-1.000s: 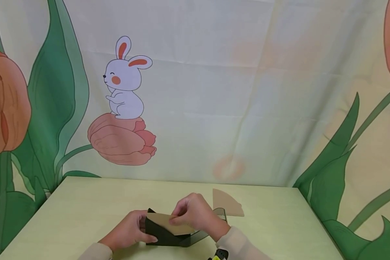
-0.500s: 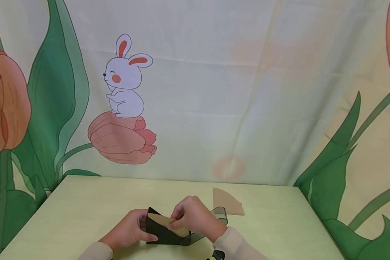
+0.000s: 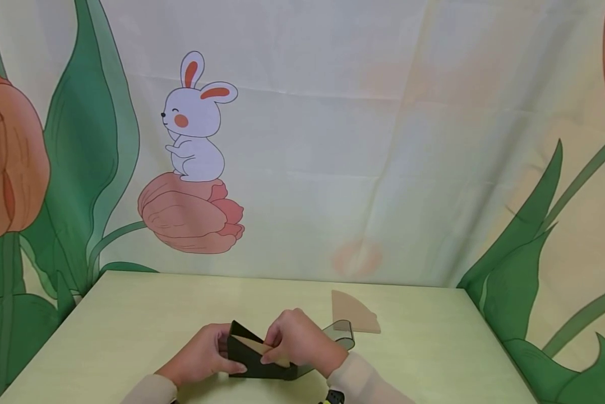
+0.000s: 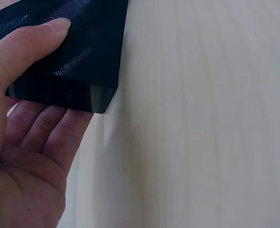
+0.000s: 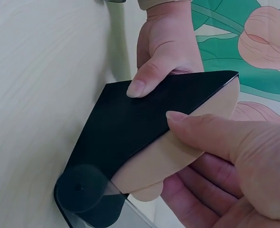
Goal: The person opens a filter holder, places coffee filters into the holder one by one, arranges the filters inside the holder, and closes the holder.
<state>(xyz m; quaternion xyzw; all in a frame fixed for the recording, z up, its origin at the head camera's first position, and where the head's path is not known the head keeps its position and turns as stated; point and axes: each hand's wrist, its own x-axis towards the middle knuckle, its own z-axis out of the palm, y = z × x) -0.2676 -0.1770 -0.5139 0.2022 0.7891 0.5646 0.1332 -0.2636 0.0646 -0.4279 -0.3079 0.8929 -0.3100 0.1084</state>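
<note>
My left hand point(image 3: 201, 356) grips the left end of a black coffee filter holder point(image 5: 140, 114), its thumb on the near face and the other fingers behind. Tan paper coffee filters point(image 5: 211, 111), flat and with a curved edge, stand partly inside the holder's open top. My right hand point(image 3: 302, 342) pinches the filters and the holder's edge, its thumb point(image 5: 201, 128) in front and the fingers behind the paper. The holder's smoky see-through lid point(image 3: 343, 328) is swung open on a hinge point(image 5: 80, 187), partly hidden by the right hand. In the left wrist view the holder's ribbed end point(image 4: 82, 57) shows.
Behind the hands, a loose fan-shaped tan filter point(image 3: 354, 313) lies on the pale table point(image 3: 146, 306). A cloth backdrop point(image 3: 302, 168) printed with a rabbit and tulips hangs at the table's back edge. A black-and-yellow object point(image 3: 334, 397) is near the right sleeve.
My right hand has moved slightly down with the tan filters, which have sunk deeper into the black holder. The left hand keeps its grip in the same place.
</note>
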